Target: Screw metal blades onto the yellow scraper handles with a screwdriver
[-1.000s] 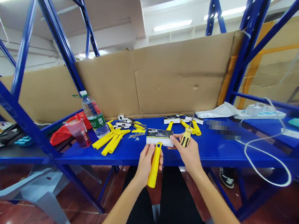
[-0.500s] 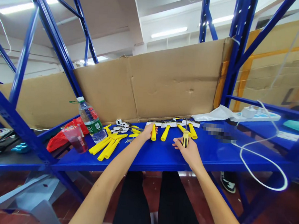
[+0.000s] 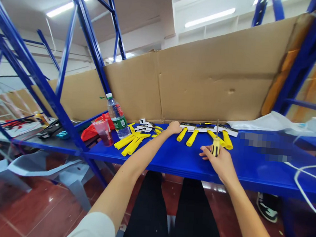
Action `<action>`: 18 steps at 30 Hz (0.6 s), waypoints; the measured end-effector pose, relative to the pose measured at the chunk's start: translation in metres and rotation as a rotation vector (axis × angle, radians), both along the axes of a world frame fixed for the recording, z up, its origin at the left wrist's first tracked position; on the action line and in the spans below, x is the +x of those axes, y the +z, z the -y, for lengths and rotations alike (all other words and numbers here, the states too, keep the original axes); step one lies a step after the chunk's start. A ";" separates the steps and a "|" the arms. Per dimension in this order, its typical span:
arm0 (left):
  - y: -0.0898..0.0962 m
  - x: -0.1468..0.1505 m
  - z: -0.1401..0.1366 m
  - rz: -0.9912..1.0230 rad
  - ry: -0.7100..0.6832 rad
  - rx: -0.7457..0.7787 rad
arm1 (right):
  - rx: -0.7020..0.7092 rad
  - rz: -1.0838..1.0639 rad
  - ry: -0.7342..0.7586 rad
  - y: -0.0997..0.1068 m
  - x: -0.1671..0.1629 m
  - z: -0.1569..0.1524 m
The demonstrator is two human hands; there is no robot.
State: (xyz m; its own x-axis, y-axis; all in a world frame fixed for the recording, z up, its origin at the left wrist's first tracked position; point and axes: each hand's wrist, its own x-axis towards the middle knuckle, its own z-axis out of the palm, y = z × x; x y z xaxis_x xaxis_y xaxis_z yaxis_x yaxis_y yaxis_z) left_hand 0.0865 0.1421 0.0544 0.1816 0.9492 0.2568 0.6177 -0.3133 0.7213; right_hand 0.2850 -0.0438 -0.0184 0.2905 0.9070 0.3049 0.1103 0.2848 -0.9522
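Observation:
My right hand [image 3: 221, 162] is closed around a screwdriver [image 3: 215, 146] with a yellow and black handle, its shaft pointing up. My left hand [image 3: 174, 128] is at the back of the blue shelf, beside the head of a yellow-handled scraper [image 3: 182, 134]; its fingers are hidden from view. Right of that lies a second scraper [image 3: 192, 137]. Two more, one of them this scraper [image 3: 227, 140], lie behind the screwdriver. Their heads are white and black. A small yellow and black tool [image 3: 208, 123] rests behind the row.
Left on the blue shelf [image 3: 168, 163] are loose yellow handles [image 3: 132, 144], white and yellow parts [image 3: 146, 124], a water bottle [image 3: 118, 119], a red cup [image 3: 104, 131] and a red bag [image 3: 88, 132]. Cardboard [image 3: 199, 85] stands behind. A white cable [image 3: 303, 175] hangs at right.
The view has swung to the left. My left hand has moved off the nearest scraper's handle to the left of its head. My right hand still holds the screwdriver upright.

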 end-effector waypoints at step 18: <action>-0.002 -0.277 0.140 -0.038 0.333 0.137 | -0.044 0.214 -0.036 0.000 -0.005 -0.001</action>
State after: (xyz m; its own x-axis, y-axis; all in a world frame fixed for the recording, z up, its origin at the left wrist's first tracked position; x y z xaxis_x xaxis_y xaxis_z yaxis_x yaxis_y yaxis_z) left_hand -0.1901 0.0024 0.0520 -0.1197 0.9152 0.3849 0.7274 -0.1830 0.6614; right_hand 0.2805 -0.0426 -0.0186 0.2555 0.9112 0.3233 0.3202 0.2357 -0.9176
